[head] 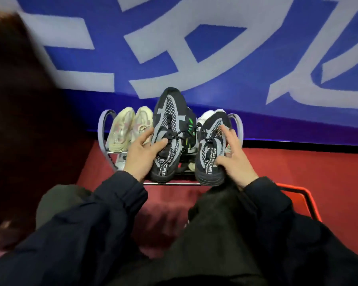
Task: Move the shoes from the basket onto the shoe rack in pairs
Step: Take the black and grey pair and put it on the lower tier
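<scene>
I hold a matching pair of black and grey mesh sneakers over the shoe rack (pixel 103 133). My left hand (pixel 142 153) grips the left sneaker (pixel 167 129) by its side, toe pointing away. My right hand (pixel 234 155) grips the right sneaker (pixel 211 149) the same way. A cream pair (pixel 130 126) stands on the rack's top shelf at the left. Behind the held shoes sit a dark shoe with green marks (pixel 191 124) and a white shoe (pixel 207 115), both mostly hidden. The red basket (pixel 306 199) shows only its rim at the right, behind my sleeve.
The metal rack stands on a red floor (pixel 308 168) against a blue wall banner with large pale characters (pixel 194 65). A dark brown blurred mass (pixel 19 110) fills the left edge. My dark sleeves and lap cover the bottom of the view.
</scene>
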The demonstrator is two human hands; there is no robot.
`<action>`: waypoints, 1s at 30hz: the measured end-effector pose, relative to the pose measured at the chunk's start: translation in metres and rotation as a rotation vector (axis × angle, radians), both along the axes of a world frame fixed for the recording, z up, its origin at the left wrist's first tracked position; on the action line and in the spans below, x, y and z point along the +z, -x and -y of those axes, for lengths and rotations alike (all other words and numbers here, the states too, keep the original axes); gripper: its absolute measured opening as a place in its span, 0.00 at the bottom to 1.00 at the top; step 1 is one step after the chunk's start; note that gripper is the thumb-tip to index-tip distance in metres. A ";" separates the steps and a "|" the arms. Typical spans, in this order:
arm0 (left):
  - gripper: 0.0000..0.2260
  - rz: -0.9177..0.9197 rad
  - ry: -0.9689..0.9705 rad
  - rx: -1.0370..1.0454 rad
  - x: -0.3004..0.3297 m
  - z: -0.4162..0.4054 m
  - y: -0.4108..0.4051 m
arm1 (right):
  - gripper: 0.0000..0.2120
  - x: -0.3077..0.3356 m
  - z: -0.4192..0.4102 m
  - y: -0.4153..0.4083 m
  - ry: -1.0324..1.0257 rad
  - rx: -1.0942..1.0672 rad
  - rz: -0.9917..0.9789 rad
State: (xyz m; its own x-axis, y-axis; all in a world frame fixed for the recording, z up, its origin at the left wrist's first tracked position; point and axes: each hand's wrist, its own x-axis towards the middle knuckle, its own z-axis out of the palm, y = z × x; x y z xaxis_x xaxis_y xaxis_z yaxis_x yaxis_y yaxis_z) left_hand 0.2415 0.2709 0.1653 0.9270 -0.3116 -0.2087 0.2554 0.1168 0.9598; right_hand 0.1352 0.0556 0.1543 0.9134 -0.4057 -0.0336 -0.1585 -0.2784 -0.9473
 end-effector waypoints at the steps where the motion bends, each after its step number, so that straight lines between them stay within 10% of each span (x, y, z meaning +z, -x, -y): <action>1: 0.22 -0.015 -0.017 0.049 -0.006 -0.018 -0.003 | 0.43 -0.008 -0.010 -0.015 0.012 0.022 -0.039; 5: 0.24 -0.085 -0.153 0.268 -0.041 -0.091 -0.005 | 0.28 -0.046 -0.060 -0.061 -0.180 0.068 -0.170; 15: 0.32 -0.468 -0.255 0.641 -0.144 -0.194 0.001 | 0.37 -0.188 -0.178 -0.114 -0.658 0.172 -0.837; 18: 0.26 -0.517 -0.340 0.623 -0.173 -0.202 -0.019 | 0.36 -0.224 -0.189 -0.138 -0.702 0.083 -0.887; 22: 0.21 -0.559 -0.592 0.533 -0.207 -0.198 -0.036 | 0.06 -0.242 -0.208 -0.159 -0.786 0.009 -1.020; 30: 0.21 -0.597 -0.661 0.389 -0.261 -0.186 -0.066 | 0.14 -0.310 -0.215 -0.206 -0.827 -0.170 -0.866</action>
State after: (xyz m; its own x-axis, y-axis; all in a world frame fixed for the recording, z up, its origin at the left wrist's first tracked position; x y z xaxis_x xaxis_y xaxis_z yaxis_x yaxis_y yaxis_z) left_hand 0.3080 0.4566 -0.0955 0.6251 0.3435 -0.7009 0.7791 -0.2204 0.5869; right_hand 0.3413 0.2702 -0.1557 0.3968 -0.0858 -0.9139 -0.8042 0.4475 -0.3912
